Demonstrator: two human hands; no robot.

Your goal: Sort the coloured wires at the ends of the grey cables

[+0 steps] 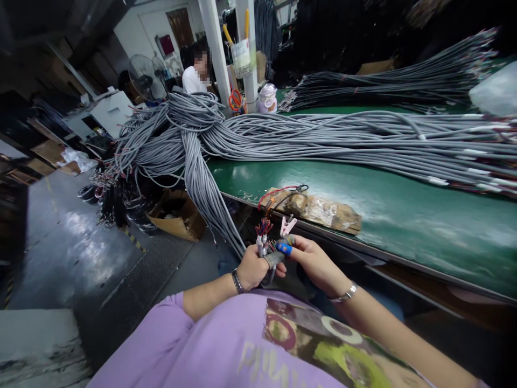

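Observation:
My left hand [251, 268] is closed around grey cables [269, 276]. Their ends, fanned into thin coloured wires [264, 227] with white sleeves, stick up above the fist. Grey wrapping covers a digit of this hand. Pressed close against it, my right hand [309, 258] pinches at thin wires [272, 246] between the fingers; blue tape covers its thumb and a wrapping its forefinger. Exactly which wires it grips is hidden. A pink clip [287, 226] stands just beyond the right fingertips; what it is fastened to cannot be made out.
A worn wooden block [323, 211] with red and black leads lies at the green table's [404, 202] front edge. Long grey cable bundles [323, 137] stretch across the table, one hanging off towards me. An open cardboard box [177, 218] sits on the floor. A person [194, 78] is behind.

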